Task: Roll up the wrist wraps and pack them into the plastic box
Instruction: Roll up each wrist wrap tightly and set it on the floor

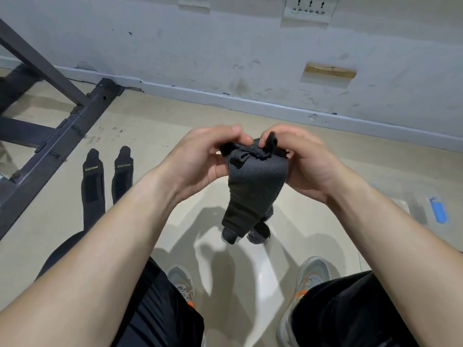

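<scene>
Wraps to the left first: two flat wraps (93, 181) lie side by side on the floor (140, 121), not yet rolled. In the middle, the left hand (200, 156) and the right hand (308, 159) both pinch the top end of the held wrap (255, 181), fingers curled on it near its loop (271, 139); the rest hangs down. The box (416, 201) stands on the floor at the right, well apart. Rolling seems only to begin; the next move needs a tight, even first turn.
</scene>
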